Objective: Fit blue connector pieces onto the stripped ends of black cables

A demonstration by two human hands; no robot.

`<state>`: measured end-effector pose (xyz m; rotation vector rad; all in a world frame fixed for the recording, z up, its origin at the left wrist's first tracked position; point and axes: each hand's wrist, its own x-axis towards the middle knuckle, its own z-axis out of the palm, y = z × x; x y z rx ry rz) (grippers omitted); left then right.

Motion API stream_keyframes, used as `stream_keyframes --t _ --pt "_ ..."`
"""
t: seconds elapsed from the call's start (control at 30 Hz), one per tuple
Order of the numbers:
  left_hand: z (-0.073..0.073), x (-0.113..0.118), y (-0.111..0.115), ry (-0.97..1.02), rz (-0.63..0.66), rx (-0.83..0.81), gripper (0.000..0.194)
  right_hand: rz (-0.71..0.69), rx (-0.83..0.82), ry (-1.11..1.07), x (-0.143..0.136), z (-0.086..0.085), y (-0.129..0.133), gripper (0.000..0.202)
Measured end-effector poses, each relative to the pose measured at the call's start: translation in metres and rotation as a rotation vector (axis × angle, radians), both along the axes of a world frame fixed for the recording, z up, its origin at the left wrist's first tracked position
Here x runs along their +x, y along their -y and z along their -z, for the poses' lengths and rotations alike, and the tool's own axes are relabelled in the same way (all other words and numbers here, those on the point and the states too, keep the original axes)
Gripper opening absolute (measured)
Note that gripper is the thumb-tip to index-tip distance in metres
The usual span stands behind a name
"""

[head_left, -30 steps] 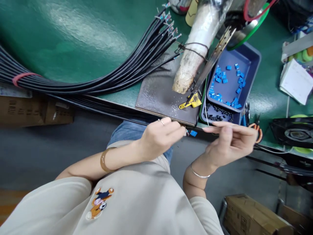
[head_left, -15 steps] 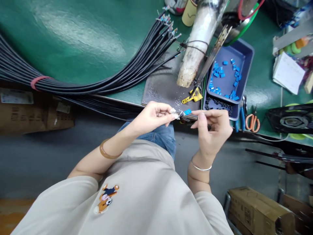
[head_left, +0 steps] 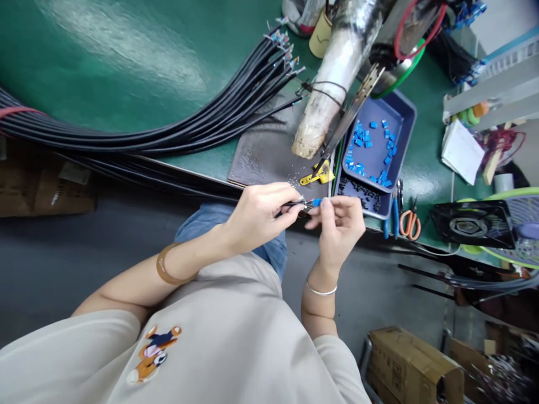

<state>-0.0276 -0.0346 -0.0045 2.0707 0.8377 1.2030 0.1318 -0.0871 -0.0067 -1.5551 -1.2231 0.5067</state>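
Note:
My left hand pinches a black cable near its end, where thin coloured wires fan out. A small blue connector sits at the wire ends, and my right hand grips it between thumb and index finger. How far the wires go into the connector is hidden by my fingers. Both hands are just off the bench's front edge. Behind them a yellow tool piece lies on a dark mat, with tiny pale scraps around it.
A thick bundle of black cables lies across the green bench. A plastic-wrapped post slants over the mat. To the right are a blue tray of blue connectors, a bin of small black pieces, orange-handled scissors and a black fan.
My right hand has moved in and now holds the blue connector between thumb and finger. My left hand has turned more palm-down. The whole view has shifted toward the right.

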Motion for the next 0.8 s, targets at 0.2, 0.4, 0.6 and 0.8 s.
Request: stream_keyframes --t 0.2,0.4,0.6,0.8 --pt "0.003 0.007 0.000 -0.033 -0.014 -0.070 0.007 -0.010 0.184 0.385 0.009 0.000 0.008 0.019" --pt "0.003 0.006 -0.003 -0.045 0.016 -0.179 0.005 -0.139 0.103 0.389 0.016 0.001 0.005 0.021" --pt "0.004 0.002 -0.006 -0.037 0.093 -0.253 0.006 -0.213 -0.060 0.247 0.020 -0.006 0.003 0.012" --pt "0.007 0.005 -0.005 -0.025 0.050 -0.221 0.010 -0.180 0.067 0.597 0.016 -0.008 0.004 0.004"
